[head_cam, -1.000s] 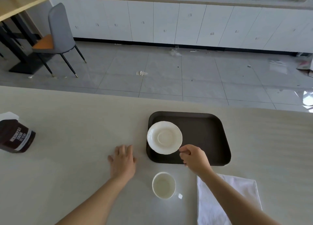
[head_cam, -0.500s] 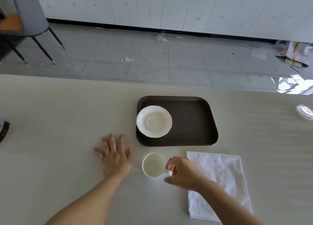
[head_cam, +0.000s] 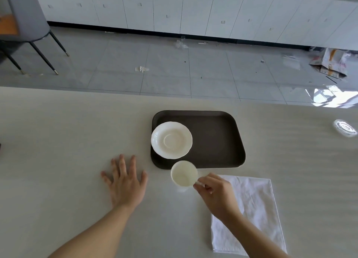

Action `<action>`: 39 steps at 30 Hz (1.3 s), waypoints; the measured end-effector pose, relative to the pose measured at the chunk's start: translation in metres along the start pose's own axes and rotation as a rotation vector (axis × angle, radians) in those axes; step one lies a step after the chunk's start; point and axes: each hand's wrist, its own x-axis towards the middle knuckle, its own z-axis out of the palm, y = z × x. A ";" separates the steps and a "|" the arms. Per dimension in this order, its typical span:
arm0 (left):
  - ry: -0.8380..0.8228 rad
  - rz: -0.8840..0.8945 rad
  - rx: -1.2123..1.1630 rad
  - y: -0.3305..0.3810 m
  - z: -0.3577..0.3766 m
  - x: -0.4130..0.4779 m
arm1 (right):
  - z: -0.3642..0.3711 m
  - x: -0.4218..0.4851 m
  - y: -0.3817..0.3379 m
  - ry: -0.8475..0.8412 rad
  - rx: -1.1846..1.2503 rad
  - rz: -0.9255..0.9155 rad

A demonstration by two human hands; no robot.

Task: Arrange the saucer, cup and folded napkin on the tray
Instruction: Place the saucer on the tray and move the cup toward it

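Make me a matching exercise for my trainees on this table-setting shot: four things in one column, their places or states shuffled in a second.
Things:
1. saucer
2. cup
3. napkin
4. left hand

States:
A. flat on the table, holding nothing
B. lying on the tray's left part
C. held by its handle in the right hand
D. spread on the table, near side of the tray

Pairs: 1-B, 2-C, 3-D, 4-A

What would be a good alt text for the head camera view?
A right hand holds a white cup by its handle near a dark tray holding a saucer. The left hand lies flat on the table; a white napkin lies nearby.
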 end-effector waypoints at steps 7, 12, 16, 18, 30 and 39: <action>0.006 -0.013 0.023 0.000 0.002 0.000 | -0.018 0.051 0.010 0.197 0.215 0.378; 0.005 -0.022 0.023 0.001 0.001 0.001 | -0.013 0.083 0.018 0.283 0.261 0.483; 0.009 -0.027 0.011 0.000 0.002 0.001 | -0.003 0.093 0.022 0.314 0.260 0.538; 0.013 -0.029 0.009 0.000 0.002 0.001 | 0.003 0.094 0.022 0.328 0.257 0.552; 0.010 -0.031 -0.002 0.001 0.000 0.000 | 0.016 0.095 0.021 0.317 0.194 0.575; 0.003 -0.017 -0.019 0.000 0.000 0.001 | 0.007 0.079 0.028 0.232 0.255 0.590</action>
